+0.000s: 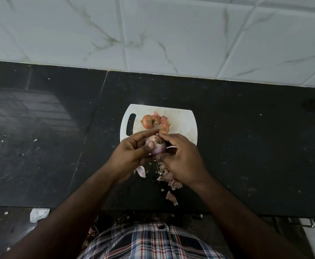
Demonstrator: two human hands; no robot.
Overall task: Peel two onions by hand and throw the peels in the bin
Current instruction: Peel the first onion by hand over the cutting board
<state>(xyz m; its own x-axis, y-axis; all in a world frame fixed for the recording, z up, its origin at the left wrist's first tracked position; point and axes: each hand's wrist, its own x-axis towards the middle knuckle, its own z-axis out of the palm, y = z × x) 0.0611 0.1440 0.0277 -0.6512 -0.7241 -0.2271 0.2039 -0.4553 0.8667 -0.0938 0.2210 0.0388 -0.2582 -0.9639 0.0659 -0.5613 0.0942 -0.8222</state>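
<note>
Over the white plastic chopping board, the left hand grips a half-peeled purple onion. The right hand pinches its root end. That papery skin likely tears easily; best taken there.

Plaid shirt, bare forearms.

A pale purple, mostly peeled onion is held above the near edge of a white cutting board, with a tuft of dry brown skin at its top. A second onion, orange-brown and unpeeled, lies on the board near the handle slot, loose skins just beside it. More pinkish peels are scattered on the black desk nearer the person.
</note>
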